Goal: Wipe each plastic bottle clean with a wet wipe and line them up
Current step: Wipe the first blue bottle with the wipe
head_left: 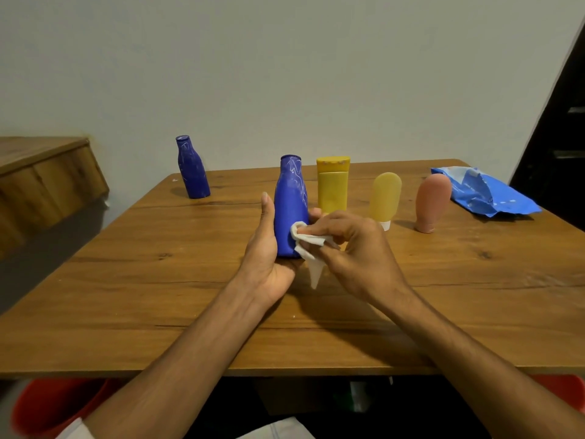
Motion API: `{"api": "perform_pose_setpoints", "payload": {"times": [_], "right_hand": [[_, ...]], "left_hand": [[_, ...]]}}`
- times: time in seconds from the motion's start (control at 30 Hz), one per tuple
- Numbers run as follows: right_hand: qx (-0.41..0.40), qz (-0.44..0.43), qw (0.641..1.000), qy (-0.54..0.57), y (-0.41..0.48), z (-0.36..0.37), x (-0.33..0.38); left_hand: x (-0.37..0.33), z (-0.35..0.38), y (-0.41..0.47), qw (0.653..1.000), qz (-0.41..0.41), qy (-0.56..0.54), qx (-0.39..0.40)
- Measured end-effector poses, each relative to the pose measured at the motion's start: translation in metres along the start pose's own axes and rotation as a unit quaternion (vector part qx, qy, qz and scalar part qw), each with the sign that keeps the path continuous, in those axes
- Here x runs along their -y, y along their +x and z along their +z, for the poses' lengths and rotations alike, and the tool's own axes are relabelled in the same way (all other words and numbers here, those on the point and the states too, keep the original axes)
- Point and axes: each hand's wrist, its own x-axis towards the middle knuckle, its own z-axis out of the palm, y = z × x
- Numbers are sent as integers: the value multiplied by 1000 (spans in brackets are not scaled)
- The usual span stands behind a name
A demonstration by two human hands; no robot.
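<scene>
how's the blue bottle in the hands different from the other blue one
The held blue bottle is nearer, gripped by the left hand, with the right hand pressing a wipe on it; the far blue bottle stands alone back left, untouched. Both share shape, colour, white scribbles.

**Soft light, warped edges**

Mild indoor light here, nothing harsh. The wall [285,58] reads flat grey with no glare. Faint shadows pool left of the far blue bottle [192,167] and under the right forearm [443,337] on the table [126,280]. The centre is fairly sharp. The red tub [47,403] in the bottom corner smears, and the table's edges bow.
</scene>
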Motion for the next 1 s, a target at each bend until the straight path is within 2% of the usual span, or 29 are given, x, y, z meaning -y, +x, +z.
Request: {"api": "perform_pose_setpoints", "payload": {"times": [0.1, 0.17, 0.37, 0.53, 0.7, 0.87, 1.0], "right_hand": [[-60, 10, 997, 43, 3, -1, 0], [-84, 1, 996, 26, 3, 1, -1], [-24, -89, 996, -19, -3, 4, 1], [-90, -69, 993, -40, 4, 3, 0], [-56, -107, 989, -83, -1, 3, 0], [-112, -73, 989, -57, 7, -5, 0], [-69, -91, 991, -68, 3, -5, 3]], "left_hand": [[1, 2, 0, 1000, 4, 5, -3], [1, 3, 0, 1000, 9, 7, -9], [4, 0, 0, 1000, 12, 15, -23], [12, 0, -1, 997, 37, 64, -9], [10, 0, 0, 996, 52, 67, -21], [10, 3, 0, 990, 73, 118, -9], [7, 2, -2, 991, 68, 111, -30]]}}
